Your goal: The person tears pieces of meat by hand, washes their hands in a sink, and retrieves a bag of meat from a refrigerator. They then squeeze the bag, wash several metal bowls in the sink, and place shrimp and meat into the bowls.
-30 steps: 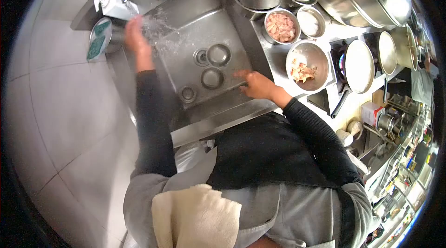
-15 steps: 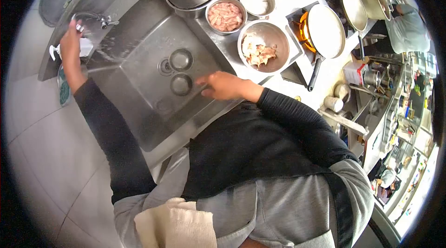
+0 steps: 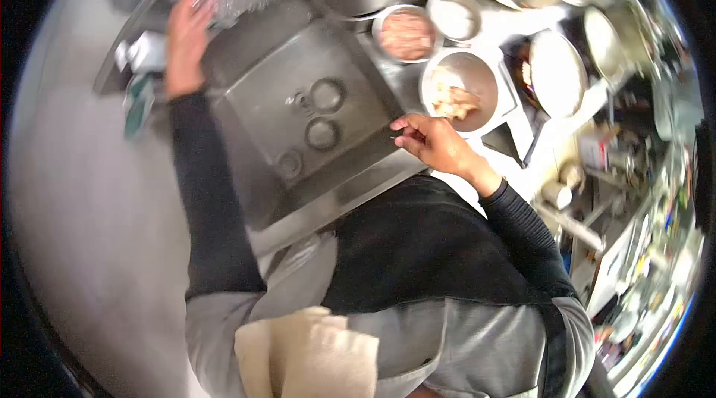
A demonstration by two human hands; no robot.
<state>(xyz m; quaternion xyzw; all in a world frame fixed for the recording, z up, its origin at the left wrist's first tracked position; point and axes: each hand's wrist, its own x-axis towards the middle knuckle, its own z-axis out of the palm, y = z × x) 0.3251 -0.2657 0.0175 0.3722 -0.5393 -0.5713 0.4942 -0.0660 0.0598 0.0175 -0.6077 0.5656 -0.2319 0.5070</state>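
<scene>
My left hand [image 3: 190, 36], blurred by motion, is at the far left corner of the steel sink [image 3: 250, 99], with its fingers around the faucet [image 3: 201, 0]. My right hand [image 3: 440, 148] hovers over the sink's near right rim. Its thumb and index finger are bent and a little apart, and I make out nothing held between them. Two round, shiny dish-like pieces [image 3: 327, 95] lie by the drain on the sink floor. A fainter round shape [image 3: 289, 164] is nearer to me.
Right of the sink stand a bowl with pale meat pieces [image 3: 453, 102], a pot of pink meat [image 3: 406, 34] and a small white-filled pot [image 3: 454, 16]. A pan [image 3: 558, 73] sits on the stove beyond. A white bottle [image 3: 145, 52] is near my left wrist.
The whole view has shifted, moving the sink and pots rightward in the picture. My right hand has moved right from over the sink to its rim. My left hand stays by the faucet.
</scene>
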